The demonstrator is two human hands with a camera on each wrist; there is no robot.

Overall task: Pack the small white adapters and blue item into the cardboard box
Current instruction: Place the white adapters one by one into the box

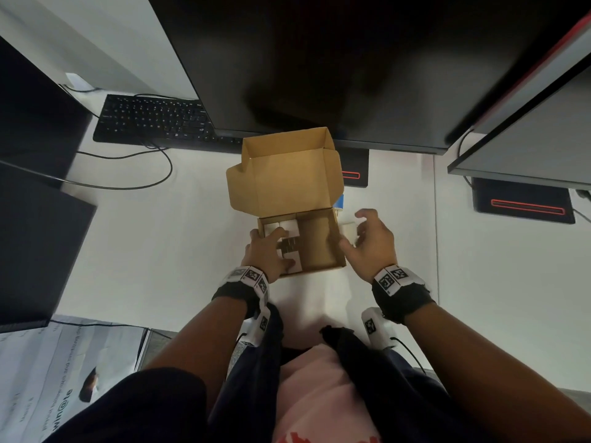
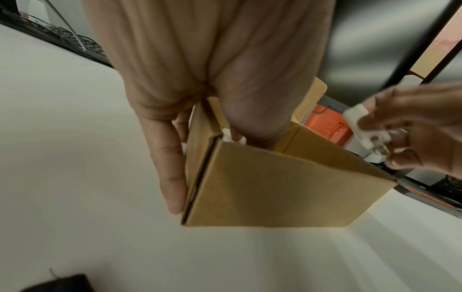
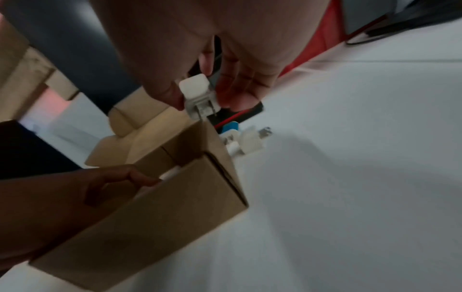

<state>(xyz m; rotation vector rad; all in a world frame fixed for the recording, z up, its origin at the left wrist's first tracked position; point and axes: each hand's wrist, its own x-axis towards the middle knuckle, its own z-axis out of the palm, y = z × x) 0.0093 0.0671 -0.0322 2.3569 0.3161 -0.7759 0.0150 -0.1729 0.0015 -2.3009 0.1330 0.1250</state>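
Right hand (image 3: 225,65) pinched 1 small white plastic adapter (image 3: 197,94) beside the open brown cardboard box (image 1: 315,241) — left hand (image 1: 268,251) gripped its wall; protruding prongs could snag the rim

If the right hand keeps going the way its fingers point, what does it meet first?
Probably the loose white adapters on the desk beside the box, with the blue item just behind; depth is unclear. The right hand already holds one adapter.
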